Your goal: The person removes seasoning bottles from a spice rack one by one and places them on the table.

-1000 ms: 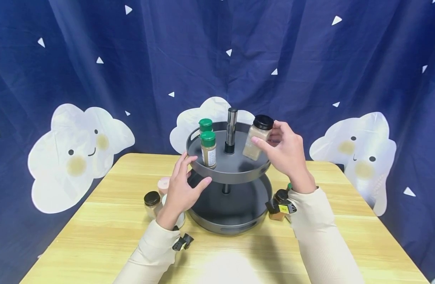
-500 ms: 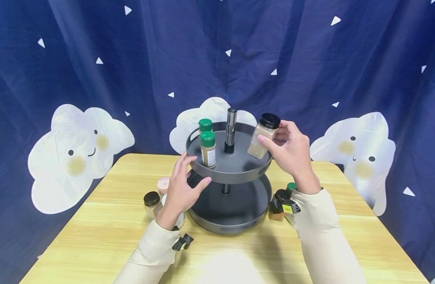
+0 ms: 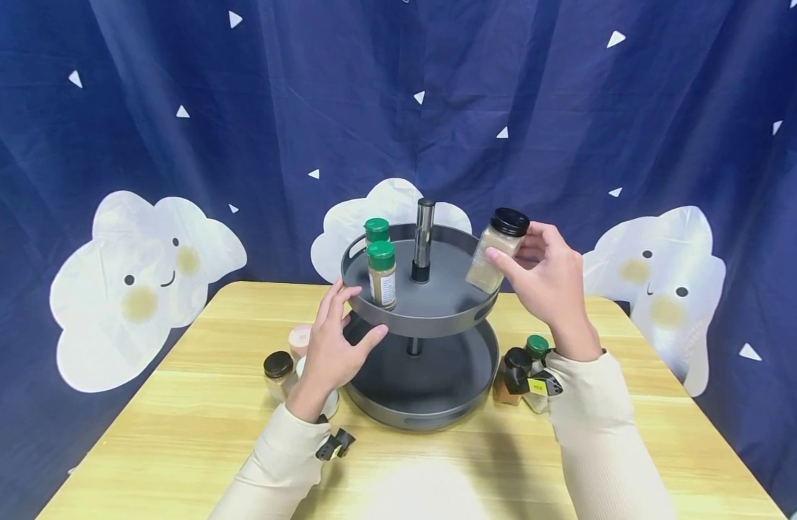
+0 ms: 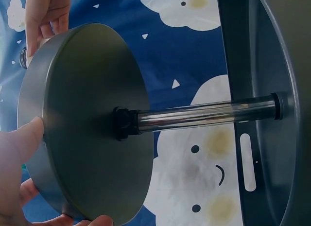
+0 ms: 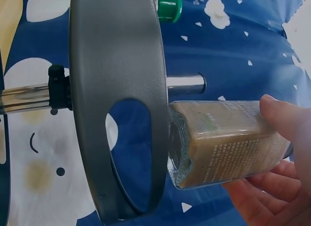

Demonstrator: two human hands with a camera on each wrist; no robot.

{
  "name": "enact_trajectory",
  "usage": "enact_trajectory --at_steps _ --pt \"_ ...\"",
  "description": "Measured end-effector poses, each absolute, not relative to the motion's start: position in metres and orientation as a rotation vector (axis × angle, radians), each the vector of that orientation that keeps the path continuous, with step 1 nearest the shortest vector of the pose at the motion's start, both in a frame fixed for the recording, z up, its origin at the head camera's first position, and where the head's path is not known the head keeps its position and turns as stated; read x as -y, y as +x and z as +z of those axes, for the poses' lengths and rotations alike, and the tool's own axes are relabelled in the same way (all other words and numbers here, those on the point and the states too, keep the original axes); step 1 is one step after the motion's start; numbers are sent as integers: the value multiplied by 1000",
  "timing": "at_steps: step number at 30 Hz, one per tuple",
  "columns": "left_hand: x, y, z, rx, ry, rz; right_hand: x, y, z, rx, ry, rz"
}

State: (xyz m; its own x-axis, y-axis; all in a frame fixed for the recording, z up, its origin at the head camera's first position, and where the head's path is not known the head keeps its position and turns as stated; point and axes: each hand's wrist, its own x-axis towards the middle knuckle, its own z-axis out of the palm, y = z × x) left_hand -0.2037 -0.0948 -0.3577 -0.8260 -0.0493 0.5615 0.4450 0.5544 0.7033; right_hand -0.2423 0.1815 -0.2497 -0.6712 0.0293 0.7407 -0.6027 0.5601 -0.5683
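Note:
My right hand (image 3: pixel 550 278) pinches a clear spice jar (image 3: pixel 489 263) with a black lid and beige powder, thumb in front and fingers behind. The jar tilts over the right rim of the upper tray of a grey two-tier rack (image 3: pixel 431 325). In the right wrist view, the base of the jar (image 5: pixel 228 143) is right beside the tray's wall, near an oval handle slot. My left hand (image 3: pixel 333 354) grips the upper tray's left front side; in the left wrist view its thumb (image 4: pixel 31 133) lies on the outer wall. Two green-capped spice bottles (image 3: pixel 381 278) stand on that tray's left.
A chrome post (image 3: pixel 424 235) rises through the rack's middle. Left of the rack stand a black-lidded jar (image 3: pixel 279 372) and a pink-lidded one (image 3: pixel 300 338). Right of it are another black-lidded jar (image 3: pixel 507 390) and a green-capped bottle (image 3: pixel 537 347), partly behind the wrist strap.
My right hand has moved rightward with the tilted jar, from over the upper tray to its right rim. My left hand and the rack stay where they were.

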Motion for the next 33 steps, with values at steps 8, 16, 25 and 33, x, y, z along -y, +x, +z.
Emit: enact_trajectory --at_steps 8,16,25,33 --pt "96 -204 -360 2256 -328 -1223 -188 -242 -255 2073 442 1117" --pt "96 -204 -359 2243 -332 -1228 -190 -237 -255 2038 444 1168" --pt "95 -205 -361 2236 -338 -1225 -197 -237 -262 2021 423 1137" --pt "95 -205 -360 2234 -343 -1224 -201 -231 -264 2038 357 1173"
